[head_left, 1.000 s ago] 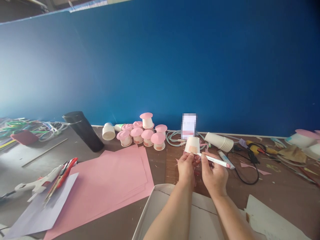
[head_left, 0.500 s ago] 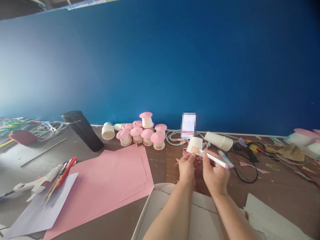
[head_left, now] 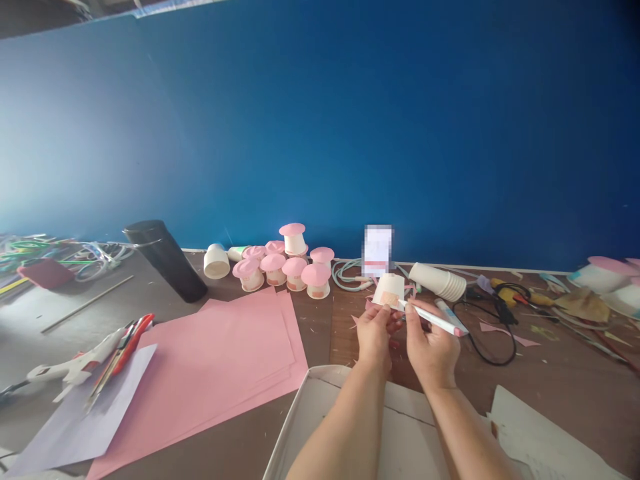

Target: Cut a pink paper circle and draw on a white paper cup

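Observation:
My left hand (head_left: pixel 375 335) grips the rim of an upside-down white paper cup (head_left: pixel 386 285), which has a tan rectangular patch (head_left: pixel 391 299) on its side. In my right hand (head_left: pixel 431 347) is a white marker with a pink end (head_left: pixel 435 319). The marker's tip points left and is at the cup's side, next to the patch; whether it touches cannot be made out. To the left stand several small cups with pink paper tops (head_left: pixel 315 275), some bearing a similar patch. A nested stack of white paper cups (head_left: pixel 439 281) lies on its side at the right.
Pink paper sheets (head_left: pixel 220 360) lie left, with scissors with red handles (head_left: pixel 131 345) and a white glue gun (head_left: pixel 75 367) beside them. A black bottle (head_left: pixel 167 260) stands behind. A shallow white box (head_left: pixel 320 407) sits under my forearms. Black cable (head_left: pixel 487 363) and paper scraps lie right.
The marker and my right hand have shifted very slightly to the right. The cup stays in my left hand, nearly unmoved.

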The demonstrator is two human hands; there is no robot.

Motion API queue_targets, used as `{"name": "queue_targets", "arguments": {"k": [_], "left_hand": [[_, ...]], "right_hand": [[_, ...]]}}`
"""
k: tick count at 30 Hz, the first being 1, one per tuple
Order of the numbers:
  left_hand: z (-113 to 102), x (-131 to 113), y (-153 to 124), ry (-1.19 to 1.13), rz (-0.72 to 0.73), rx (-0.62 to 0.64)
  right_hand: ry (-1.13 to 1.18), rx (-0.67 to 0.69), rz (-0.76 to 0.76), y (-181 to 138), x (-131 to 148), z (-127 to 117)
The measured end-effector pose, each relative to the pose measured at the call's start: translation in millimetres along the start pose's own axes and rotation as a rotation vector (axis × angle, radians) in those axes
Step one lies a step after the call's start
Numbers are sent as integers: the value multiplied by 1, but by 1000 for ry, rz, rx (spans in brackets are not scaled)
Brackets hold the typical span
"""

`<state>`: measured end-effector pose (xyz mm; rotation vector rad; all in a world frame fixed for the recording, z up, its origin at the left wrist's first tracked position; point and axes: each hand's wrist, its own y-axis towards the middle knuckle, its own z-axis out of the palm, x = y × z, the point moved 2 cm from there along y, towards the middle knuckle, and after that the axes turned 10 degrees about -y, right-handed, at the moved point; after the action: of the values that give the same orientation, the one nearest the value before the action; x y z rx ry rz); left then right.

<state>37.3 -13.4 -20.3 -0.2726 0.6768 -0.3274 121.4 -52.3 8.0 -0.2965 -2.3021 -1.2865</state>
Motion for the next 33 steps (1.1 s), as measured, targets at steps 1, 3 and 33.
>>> {"name": "queue_targets", "arguments": {"k": [1,3,33], "left_hand": [[0,0,0,-11,1,0],[1,-1,0,-35,3,-3],[1,-1,1,-116,29,-7]], "right_hand": [[0,2,1,0,0,0],[4,6,4,0,-1,1],[18,-32,-74,1,2,-1]]}}
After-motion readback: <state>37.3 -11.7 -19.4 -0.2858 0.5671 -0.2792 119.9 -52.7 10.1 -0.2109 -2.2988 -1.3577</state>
